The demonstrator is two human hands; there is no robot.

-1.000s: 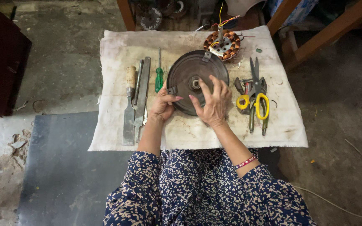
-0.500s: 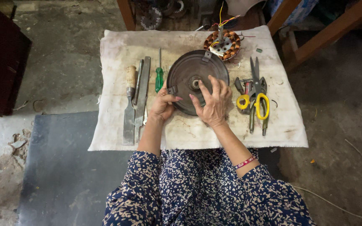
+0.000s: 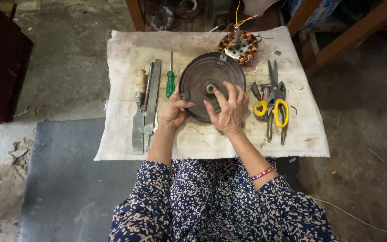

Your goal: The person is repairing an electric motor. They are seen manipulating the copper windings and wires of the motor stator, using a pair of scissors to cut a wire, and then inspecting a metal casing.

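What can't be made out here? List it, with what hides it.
Head view, the only one:
- Near rim of the round metal cover: under the left hand and right hand.
- Pliers jaws: tangled under the scissors.
- Parts beyond the cloth: cut by the top edge, dark.

The right hand (image 3: 229,112) has spread its fingers a little wider over the round metal cover (image 3: 202,76). The left hand (image 3: 175,112) has barely shifted at its rim.

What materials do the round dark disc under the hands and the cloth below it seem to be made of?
Round dark grey disc: probably cast metal, with a dull, grimy finish, fine concentric rings and small lugs on its rim. Off-white cloth: looks like coarse woven fabric, stained, with a frayed front edge.
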